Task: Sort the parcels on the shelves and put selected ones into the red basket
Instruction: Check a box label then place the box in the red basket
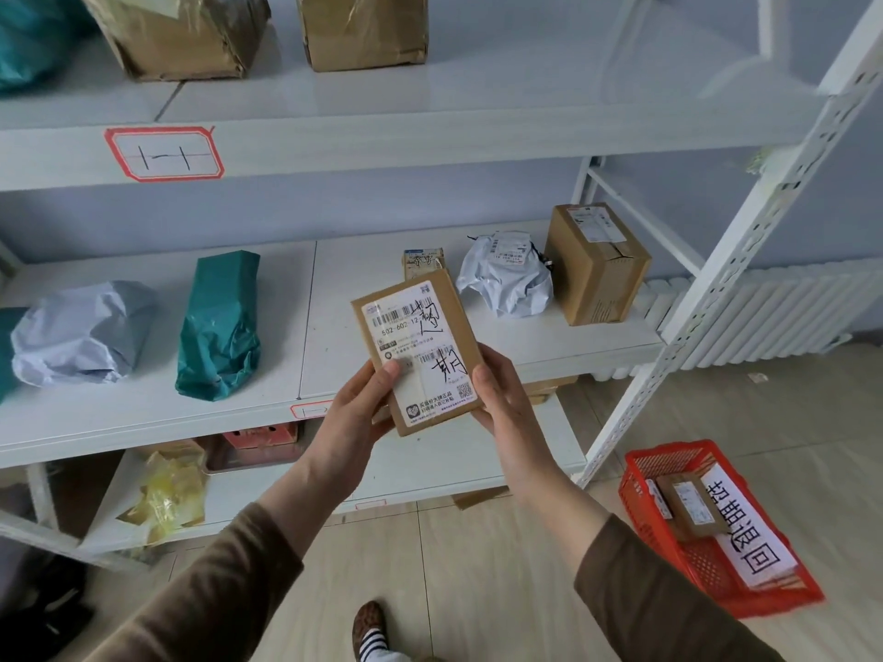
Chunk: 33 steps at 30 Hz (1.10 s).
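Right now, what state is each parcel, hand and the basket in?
Flat cardboard parcel: held up, label facing camera.
Left hand: grips its left edge.
Right hand: grips its right edge.
Red basket: on floor, holding a small box.
Green bag: lying on the shelf.

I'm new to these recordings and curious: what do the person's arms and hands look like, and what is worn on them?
Both arms wear long brown sleeves of a soft, plain fabric, pushed back so the forearms and wrists are bare. The left hand and right hand are bare: no gloves, rings, watch or bracelets show. No markings or logos appear on the sleeves.
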Motion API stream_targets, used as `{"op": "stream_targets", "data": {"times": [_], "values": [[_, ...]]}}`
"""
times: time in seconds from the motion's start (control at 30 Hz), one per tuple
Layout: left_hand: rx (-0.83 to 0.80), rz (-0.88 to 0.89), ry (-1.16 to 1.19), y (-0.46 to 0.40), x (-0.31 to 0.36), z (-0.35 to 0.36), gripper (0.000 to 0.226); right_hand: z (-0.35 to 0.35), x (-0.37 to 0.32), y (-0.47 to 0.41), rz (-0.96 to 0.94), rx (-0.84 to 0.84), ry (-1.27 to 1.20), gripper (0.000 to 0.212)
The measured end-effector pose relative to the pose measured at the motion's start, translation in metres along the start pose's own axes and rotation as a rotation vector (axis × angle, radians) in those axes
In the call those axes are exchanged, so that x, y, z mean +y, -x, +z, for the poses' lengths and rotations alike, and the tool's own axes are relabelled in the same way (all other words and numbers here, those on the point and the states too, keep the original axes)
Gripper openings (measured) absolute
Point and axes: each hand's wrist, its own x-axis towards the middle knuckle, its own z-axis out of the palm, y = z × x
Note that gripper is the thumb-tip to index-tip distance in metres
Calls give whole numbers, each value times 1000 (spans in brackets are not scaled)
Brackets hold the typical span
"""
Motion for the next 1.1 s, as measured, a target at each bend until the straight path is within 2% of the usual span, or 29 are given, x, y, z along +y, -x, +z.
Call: {"op": "stream_targets", "data": {"times": [0.1, 0.23, 0.33, 0.43, 0.6, 0.7, 0.8, 0.97, 1.1], "values": [[3, -23, -7, -1, 1, 9, 53, -3, 1, 5, 99, 6, -143, 61], [-2, -29, -25, -5, -6, 23, 61, -15, 5, 11, 151, 64, -292, 63], [13, -54, -17, -7, -17, 40, 69, -31, 11, 19, 174, 148, -359, 62], [-44, -104, -6, -11, -35, 58, 65, -55, 17, 27, 195, 237, -416, 62], [-174, -213, -7, -21, -58, 96, 54, -92, 26, 40, 215, 408, -451, 64], [-242, -260, -16, -34, -70, 119, 61, -117, 30, 46, 223, 503, -463, 58], [-322, -298, -52, -46, -80, 147, 60, -143, 32, 57, 238, 581, -449, 68], [-425, -365, -101, -59, -111, 204, 53, -196, 40, 86, 263, 689, -432, 49], [-466, -423, -136, -54, -146, 258, 55, -248, 54, 119, 298, 748, -395, 50]]}}
